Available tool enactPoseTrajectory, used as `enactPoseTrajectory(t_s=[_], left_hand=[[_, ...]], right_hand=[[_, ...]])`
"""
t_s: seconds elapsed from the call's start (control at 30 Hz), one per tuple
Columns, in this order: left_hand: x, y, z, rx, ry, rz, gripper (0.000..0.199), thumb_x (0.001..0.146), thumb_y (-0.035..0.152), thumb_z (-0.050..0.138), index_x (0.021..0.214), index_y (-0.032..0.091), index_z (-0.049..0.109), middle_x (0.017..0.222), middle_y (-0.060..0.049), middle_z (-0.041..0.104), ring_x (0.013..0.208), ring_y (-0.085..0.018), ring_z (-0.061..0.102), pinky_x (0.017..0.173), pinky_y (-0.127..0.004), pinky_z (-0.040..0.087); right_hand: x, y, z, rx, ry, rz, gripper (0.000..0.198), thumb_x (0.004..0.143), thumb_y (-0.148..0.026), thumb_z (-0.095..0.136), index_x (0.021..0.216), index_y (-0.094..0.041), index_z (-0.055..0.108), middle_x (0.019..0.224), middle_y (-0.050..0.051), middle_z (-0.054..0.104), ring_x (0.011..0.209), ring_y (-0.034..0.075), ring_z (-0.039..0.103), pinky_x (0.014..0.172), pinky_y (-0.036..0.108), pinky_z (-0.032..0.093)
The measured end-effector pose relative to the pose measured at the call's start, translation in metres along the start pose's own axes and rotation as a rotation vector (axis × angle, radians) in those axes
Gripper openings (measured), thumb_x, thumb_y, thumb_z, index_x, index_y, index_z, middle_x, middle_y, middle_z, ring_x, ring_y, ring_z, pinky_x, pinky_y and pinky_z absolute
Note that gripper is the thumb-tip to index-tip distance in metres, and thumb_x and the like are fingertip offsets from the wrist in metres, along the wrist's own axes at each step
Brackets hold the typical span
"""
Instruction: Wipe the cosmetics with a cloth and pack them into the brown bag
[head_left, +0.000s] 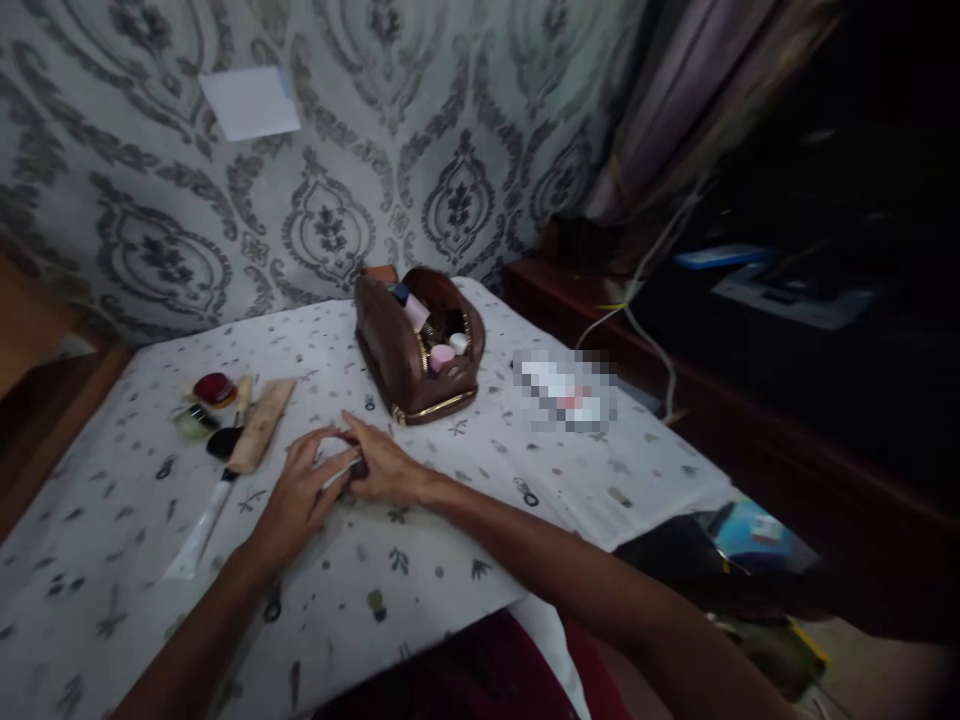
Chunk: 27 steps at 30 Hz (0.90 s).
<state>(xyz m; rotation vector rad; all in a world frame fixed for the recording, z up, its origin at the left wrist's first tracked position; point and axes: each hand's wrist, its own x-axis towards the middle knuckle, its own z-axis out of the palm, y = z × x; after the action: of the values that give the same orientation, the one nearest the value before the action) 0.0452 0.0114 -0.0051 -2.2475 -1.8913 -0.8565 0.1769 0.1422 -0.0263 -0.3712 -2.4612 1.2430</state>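
Observation:
My left hand [304, 485] and my right hand [382, 462] meet low over the patterned white tablecloth [442, 540], fingertips together. Between the right hand's curled fingers shows a small dark object [361, 467], its kind hidden. Left thumb and fingers converge on it in a pinch; what they grip is unclear. Just beyond stands an open brown cosmetic bag [390, 350] with a gold zip, holding a pink-capped container [441, 357], a white cap [458, 343] and other items. Left of my hands lie a beige tube [262, 425] and a whitish, flared-end tube [202, 530].
A red-lidded jar [214, 389], a greenish small container [196, 422] and a dark round item [223, 443] cluster at left. A blurred-out item [566, 390] lies right of the bag. A white cable [649, 270] hangs by the dark furniture; patterned wallpaper [330, 215] rises behind.

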Motion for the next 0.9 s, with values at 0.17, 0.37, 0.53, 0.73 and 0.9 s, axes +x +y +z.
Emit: enactPoseTrajectory(t_s=[0.17, 0.37, 0.53, 0.73, 0.9], left_hand=[[-0.002, -0.005, -0.005, -0.142, -0.041, -0.011, 0.028, 0.099, 0.025, 0.047, 0.115, 0.028, 0.069, 0.144, -0.008, 0.042, 0.136, -0.027, 0.036, 0.113, -0.051, 0.034], [-0.005, -0.004, -0.019, -0.388, -0.102, -0.134, 0.023, 0.089, 0.02, 0.052, 0.084, 0.02, 0.074, 0.149, -0.009, 0.042, 0.14, -0.03, 0.033, 0.118, -0.049, 0.026], [-0.005, -0.005, -0.021, -0.545, -0.087, -0.322, 0.021, 0.079, 0.016, 0.051, 0.065, 0.017, 0.066, 0.137, -0.01, 0.054, 0.132, -0.029, 0.045, 0.106, -0.042, 0.039], [-0.007, -0.012, -0.016, -0.597, -0.015, -0.372, 0.019, 0.075, 0.01, 0.044, 0.06, 0.019, 0.052, 0.118, -0.01, 0.061, 0.119, -0.026, 0.054, 0.095, -0.036, 0.042], [-0.008, -0.013, -0.014, -0.563, 0.075, -0.447, 0.015, 0.075, 0.009, 0.041, 0.079, 0.022, 0.046, 0.103, -0.007, 0.061, 0.119, -0.024, 0.052, 0.097, -0.036, 0.041]], right_hand=[[0.0, 0.009, 0.005, 0.122, 0.013, -0.07, 0.097, 0.07, -0.019, 0.07, 0.154, -0.016, 0.021, 0.142, 0.017, 0.052, 0.129, 0.03, 0.052, 0.108, 0.048, 0.04], [0.0, 0.005, 0.006, 0.064, 0.019, -0.053, 0.106, 0.064, -0.028, 0.08, 0.154, -0.02, 0.025, 0.144, 0.017, 0.051, 0.131, 0.035, 0.05, 0.106, 0.051, 0.041], [-0.002, 0.007, 0.004, 0.093, -0.016, -0.065, 0.108, 0.067, -0.036, 0.082, 0.155, -0.021, 0.022, 0.15, 0.017, 0.044, 0.135, 0.035, 0.046, 0.109, 0.051, 0.04], [-0.002, 0.016, 0.004, 0.103, 0.001, -0.129, 0.098, 0.071, -0.032, 0.08, 0.154, -0.024, 0.028, 0.148, 0.014, 0.047, 0.134, 0.032, 0.047, 0.11, 0.051, 0.038], [-0.001, 0.019, 0.006, 0.111, 0.029, -0.114, 0.086, 0.075, -0.034, 0.078, 0.15, -0.022, 0.036, 0.136, 0.013, 0.057, 0.124, 0.029, 0.055, 0.106, 0.048, 0.043]])
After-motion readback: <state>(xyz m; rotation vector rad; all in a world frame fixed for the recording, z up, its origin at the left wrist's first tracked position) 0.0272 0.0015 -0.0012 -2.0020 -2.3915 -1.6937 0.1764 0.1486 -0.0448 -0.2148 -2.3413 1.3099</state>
